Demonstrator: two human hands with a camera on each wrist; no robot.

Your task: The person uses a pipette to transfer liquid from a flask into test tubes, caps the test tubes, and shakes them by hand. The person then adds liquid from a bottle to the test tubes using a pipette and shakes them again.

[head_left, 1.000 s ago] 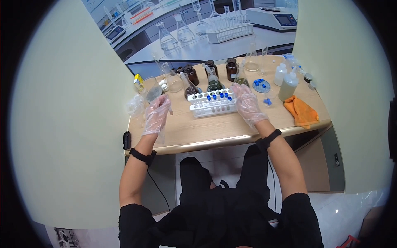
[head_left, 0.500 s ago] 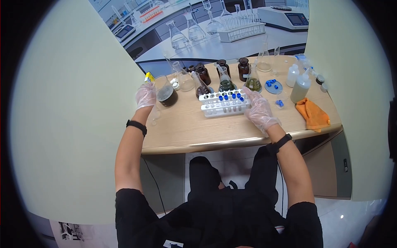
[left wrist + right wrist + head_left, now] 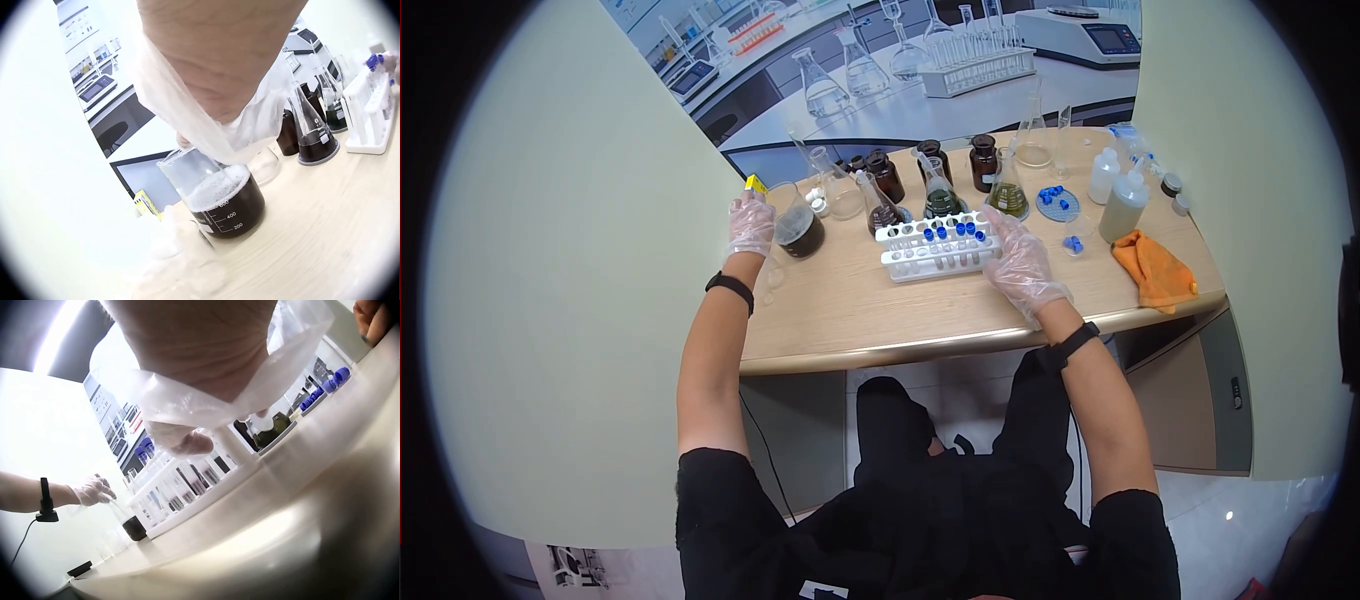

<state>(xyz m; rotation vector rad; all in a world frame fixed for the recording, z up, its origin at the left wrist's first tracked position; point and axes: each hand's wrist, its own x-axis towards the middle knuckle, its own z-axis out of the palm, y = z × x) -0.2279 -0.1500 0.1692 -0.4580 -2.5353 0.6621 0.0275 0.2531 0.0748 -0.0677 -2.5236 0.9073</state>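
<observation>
The gloved left hand (image 3: 750, 225) is at the left side of a large glass beaker (image 3: 800, 236) of dark, foam-topped liquid. In the left wrist view a fingertip (image 3: 182, 139) touches the rim of this beaker (image 3: 230, 209); the glove cuff hides the other fingers. The gloved right hand (image 3: 1020, 265) grips the right end of the white test tube rack (image 3: 920, 270), its thumb (image 3: 197, 444) showing on the near side in the right wrist view. Several tubes with blue caps (image 3: 941, 232) stand in the rack.
Behind the rack stand conical flasks (image 3: 1006, 198) and brown bottles (image 3: 983, 165). On the right are a dish of blue caps (image 3: 1057, 204), squeeze bottles (image 3: 1124, 208) and an orange cloth (image 3: 1155, 272). A yellow box (image 3: 756, 184) lies beyond the left hand.
My left hand has moved from in front of the beaker to its left side and rim. The right hand keeps its place at the rack's end. The head view has shifted slightly.
</observation>
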